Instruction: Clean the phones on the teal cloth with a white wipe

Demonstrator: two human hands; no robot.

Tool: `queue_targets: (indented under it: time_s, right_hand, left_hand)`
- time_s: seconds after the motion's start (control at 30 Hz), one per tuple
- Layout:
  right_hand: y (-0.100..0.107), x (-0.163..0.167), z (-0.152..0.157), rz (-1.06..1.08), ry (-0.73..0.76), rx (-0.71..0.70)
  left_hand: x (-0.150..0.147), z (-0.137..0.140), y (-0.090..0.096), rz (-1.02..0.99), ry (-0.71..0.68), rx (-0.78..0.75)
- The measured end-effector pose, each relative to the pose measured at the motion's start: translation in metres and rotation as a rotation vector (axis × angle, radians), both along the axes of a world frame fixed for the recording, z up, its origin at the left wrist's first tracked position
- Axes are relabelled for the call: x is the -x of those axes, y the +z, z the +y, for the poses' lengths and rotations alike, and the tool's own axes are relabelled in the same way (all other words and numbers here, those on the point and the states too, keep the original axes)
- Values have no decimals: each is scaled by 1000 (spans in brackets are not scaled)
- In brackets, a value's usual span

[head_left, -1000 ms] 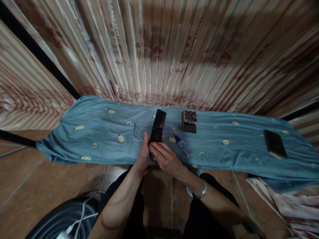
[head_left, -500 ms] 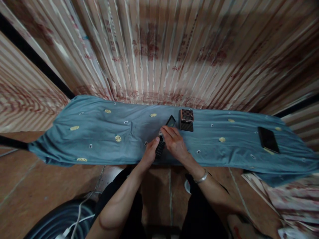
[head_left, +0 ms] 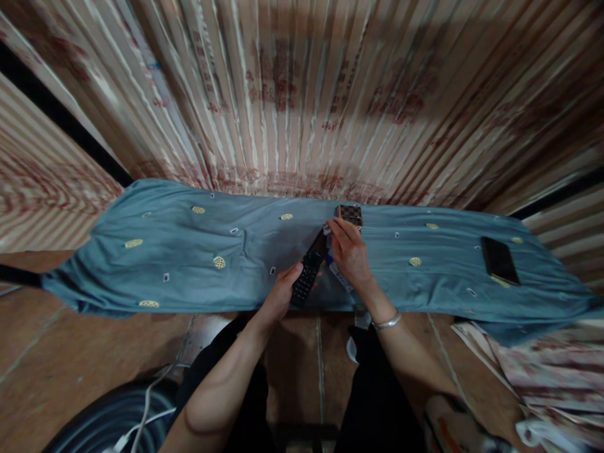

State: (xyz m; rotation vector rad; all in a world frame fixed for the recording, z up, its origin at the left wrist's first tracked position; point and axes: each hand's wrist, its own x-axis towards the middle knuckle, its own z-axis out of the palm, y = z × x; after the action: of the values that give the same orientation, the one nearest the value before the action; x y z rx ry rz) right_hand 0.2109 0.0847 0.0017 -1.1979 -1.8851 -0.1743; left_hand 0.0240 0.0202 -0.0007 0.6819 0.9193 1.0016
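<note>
My left hand (head_left: 282, 290) is closed around the lower half of a black flip phone (head_left: 304, 282), which is unfolded with its keypad facing up. The phone slants up and to the right above the cloth. My right hand (head_left: 350, 251) pinches a small, soft-looking white piece (head_left: 327, 229) against the upper end of the phone's screen half. Below that hand's palm shows a blue and white strip-like item (head_left: 338, 274); whether the hand holds it I cannot tell. Just behind the right hand sits a brown checkered case (head_left: 349, 214), partly hidden by the fingers.
A blue cloth with yellow patterns (head_left: 179, 251) covers the long narrow table. Toward its right end lies a dark flat phone-like slab (head_left: 500, 260). Pleated curtains (head_left: 292, 113) hang behind. On the floor at lower left are a black ribbed round object (head_left: 113, 415) and white cables (head_left: 146, 402).
My right hand has moved up and right with the white piece, from the phone's hinge to the screen's top end. The keypad shows more fully, and the blue and white item has come into view.
</note>
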Motion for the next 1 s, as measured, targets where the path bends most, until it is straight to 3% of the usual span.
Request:
queue_targets:
  time_s: [0.33, 0.57, 0.73, 1.0]
  right_hand:
    - [-6, 3, -1, 140, 28, 89]
    - [1, -5, 9, 575, 196, 293]
    - [6, -7, 9, 792, 209, 379]
    - [20, -3, -3, 844, 270, 409]
  left_hand:
    - [-1, 0, 12, -149, 13, 136]
    - [-2, 2, 15, -163, -3, 146]
    - [-3, 2, 12, -157, 11, 136]
    - [-2, 5, 14, -183, 146, 171]
